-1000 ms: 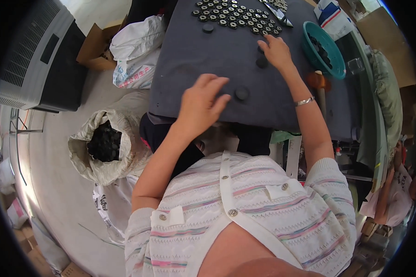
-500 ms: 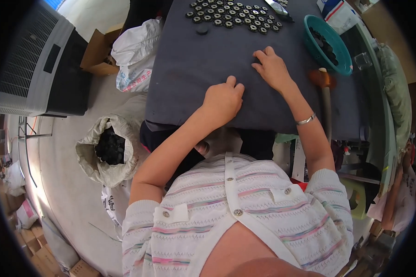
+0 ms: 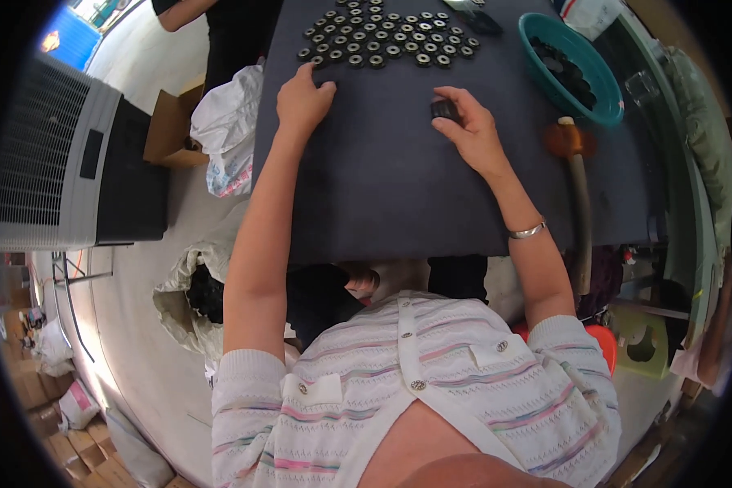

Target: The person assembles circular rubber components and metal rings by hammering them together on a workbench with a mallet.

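Note:
My right hand [image 3: 473,134] grips a small black round piece [image 3: 444,110] between thumb and fingers, above the middle of the dark cloth-covered table [image 3: 366,195]. To the left, my left hand [image 3: 302,102] reaches to the near left edge of a group of black round pieces with metal rings [image 3: 355,60]. Its index fingertip is close to the nearest ringed piece [image 3: 317,61]; whether they touch I cannot tell. The left thumb stands apart from the fingers, and nothing shows between them.
A teal plastic basin [image 3: 537,69] of black pieces stands at the right. Beside it lies a mallet with an orange head [image 3: 569,140]. On the floor at left are an open sack [image 3: 175,305] of black pieces, a cardboard box [image 3: 167,130] and a large air cooler [image 3: 57,154]. Another person's arm [image 3: 183,12] shows top left.
My left hand has moved forward and left to the ringed pieces. The right hand, now turned more open to view, shows a black piece in its grip. The whole view has shifted somewhat.

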A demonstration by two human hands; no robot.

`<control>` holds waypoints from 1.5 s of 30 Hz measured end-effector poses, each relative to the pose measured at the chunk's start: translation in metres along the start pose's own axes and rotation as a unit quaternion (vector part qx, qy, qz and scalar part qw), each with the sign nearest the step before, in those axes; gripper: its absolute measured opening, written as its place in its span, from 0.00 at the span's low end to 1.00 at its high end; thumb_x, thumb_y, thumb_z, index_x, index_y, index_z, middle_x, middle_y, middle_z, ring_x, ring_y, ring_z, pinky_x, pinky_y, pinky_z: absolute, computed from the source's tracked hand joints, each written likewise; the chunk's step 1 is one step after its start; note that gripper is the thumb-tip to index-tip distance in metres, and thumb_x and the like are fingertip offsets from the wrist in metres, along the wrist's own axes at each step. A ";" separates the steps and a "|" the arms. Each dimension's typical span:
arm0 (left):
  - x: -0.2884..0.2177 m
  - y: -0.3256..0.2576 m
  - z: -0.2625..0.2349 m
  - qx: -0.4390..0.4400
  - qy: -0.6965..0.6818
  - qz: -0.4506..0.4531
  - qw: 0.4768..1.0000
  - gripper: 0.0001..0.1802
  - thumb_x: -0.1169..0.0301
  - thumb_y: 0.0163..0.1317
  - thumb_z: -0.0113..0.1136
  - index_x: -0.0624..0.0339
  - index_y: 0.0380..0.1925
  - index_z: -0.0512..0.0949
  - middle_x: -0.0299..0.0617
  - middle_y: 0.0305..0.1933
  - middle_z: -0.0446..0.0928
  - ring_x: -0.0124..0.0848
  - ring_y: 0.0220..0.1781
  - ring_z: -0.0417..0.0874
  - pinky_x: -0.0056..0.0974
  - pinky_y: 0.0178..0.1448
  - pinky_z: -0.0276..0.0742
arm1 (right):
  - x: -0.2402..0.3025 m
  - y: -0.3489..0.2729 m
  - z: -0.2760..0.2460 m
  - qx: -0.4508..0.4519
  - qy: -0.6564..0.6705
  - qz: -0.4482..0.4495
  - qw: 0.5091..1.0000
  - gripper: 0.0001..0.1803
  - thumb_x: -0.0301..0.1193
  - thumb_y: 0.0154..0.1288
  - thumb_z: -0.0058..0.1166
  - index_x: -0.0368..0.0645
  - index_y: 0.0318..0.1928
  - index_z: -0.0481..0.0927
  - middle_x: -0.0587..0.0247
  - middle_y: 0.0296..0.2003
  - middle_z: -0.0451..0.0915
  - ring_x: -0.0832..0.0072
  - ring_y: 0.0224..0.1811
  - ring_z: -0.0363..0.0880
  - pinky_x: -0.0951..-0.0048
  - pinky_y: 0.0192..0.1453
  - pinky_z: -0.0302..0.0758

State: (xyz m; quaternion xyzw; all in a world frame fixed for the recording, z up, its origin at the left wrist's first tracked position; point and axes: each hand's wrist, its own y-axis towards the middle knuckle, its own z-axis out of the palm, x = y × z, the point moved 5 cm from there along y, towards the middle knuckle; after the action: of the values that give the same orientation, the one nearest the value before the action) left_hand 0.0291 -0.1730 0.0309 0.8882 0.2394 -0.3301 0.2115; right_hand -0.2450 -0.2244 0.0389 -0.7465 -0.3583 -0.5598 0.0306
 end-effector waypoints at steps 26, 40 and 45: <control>-0.029 -0.089 0.022 0.200 -0.763 -0.259 0.558 0.12 0.64 0.63 0.51 0.64 0.30 0.70 0.46 0.25 0.72 0.28 0.17 0.66 0.27 0.15 0.54 | 0.005 -0.004 -0.002 -0.002 -0.072 -0.030 0.997 0.16 0.28 0.52 0.61 0.40 0.43 0.78 0.62 0.36 0.78 0.72 0.39 0.78 0.75 0.45 0.73; -0.018 -0.077 0.026 0.184 -0.768 -0.249 0.561 0.11 0.69 0.60 0.50 0.70 0.31 0.70 0.56 0.32 0.75 0.31 0.20 0.70 0.28 0.16 0.57 | -0.020 0.002 -0.060 -0.035 -0.294 0.057 0.953 0.19 0.35 0.53 0.62 0.39 0.43 0.77 0.57 0.36 0.80 0.66 0.40 0.79 0.69 0.43 0.74; -0.014 -0.076 0.033 0.208 -0.762 -0.239 0.565 0.12 0.69 0.60 0.49 0.71 0.35 0.71 0.56 0.33 0.76 0.31 0.20 0.70 0.27 0.16 0.57 | 0.026 -0.023 -0.067 -0.058 -0.491 -0.055 0.867 0.18 0.40 0.57 0.58 0.41 0.42 0.78 0.55 0.41 0.77 0.57 0.42 0.77 0.62 0.45 0.73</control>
State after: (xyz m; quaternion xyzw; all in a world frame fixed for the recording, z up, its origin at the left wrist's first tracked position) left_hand -0.0392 -0.1334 0.0013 0.2375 0.1174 -0.9635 0.0386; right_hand -0.3095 -0.2241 0.0778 -0.9046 -0.3341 -0.1415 -0.2239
